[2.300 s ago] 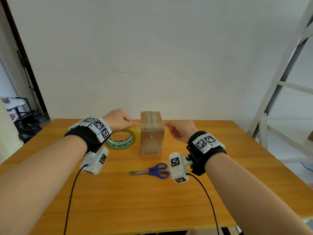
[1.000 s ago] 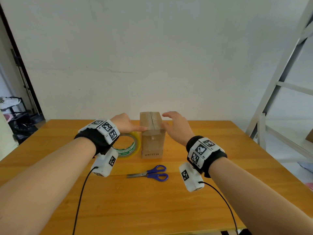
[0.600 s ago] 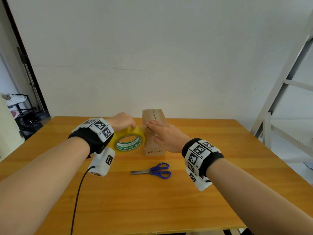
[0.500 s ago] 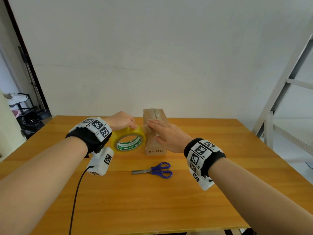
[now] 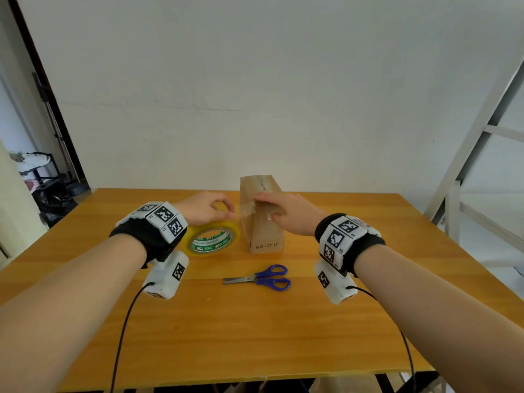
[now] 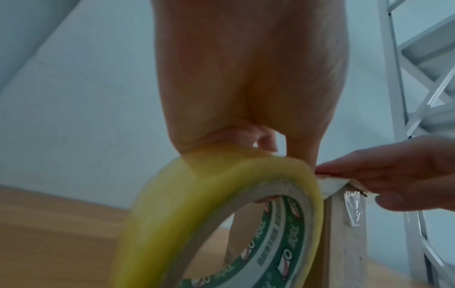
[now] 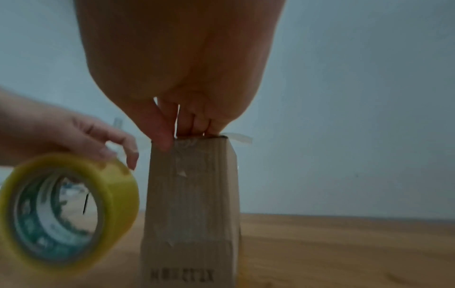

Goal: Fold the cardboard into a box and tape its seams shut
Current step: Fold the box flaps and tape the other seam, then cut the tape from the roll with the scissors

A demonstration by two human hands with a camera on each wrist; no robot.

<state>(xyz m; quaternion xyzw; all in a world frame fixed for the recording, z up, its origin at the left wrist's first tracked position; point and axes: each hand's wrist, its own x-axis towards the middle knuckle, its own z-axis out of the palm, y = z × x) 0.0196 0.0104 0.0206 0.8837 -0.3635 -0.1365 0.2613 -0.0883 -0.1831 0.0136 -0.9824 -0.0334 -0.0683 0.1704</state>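
Observation:
The folded brown cardboard box [image 5: 265,234] stands upright at the table's middle, clear tape over its top seam and down the near face [image 7: 182,167]. My right hand [image 5: 263,207] lies across the box's near top edge, straight fingers [image 7: 194,124] on top and the thumb against the near face. Left of the box, my left hand [image 5: 226,211] grips the yellow tape roll [image 5: 211,239] by its upper rim and holds it tilted. In the left wrist view the roll [image 6: 221,224] almost touches the box [image 6: 344,243]. The right wrist view shows the roll [image 7: 66,210] beside the box [image 7: 192,204].
Blue-handled scissors [image 5: 261,277] lie shut on the wooden table [image 5: 255,336] just in front of the box. A white metal frame [image 5: 467,171] stands to the right, off the table. Wrist cables hang from both arms over the near edge.
My right hand came from the air right of the box onto its near top edge. My left hand tipped the tape roll up from lying flat and brought it close to the box.

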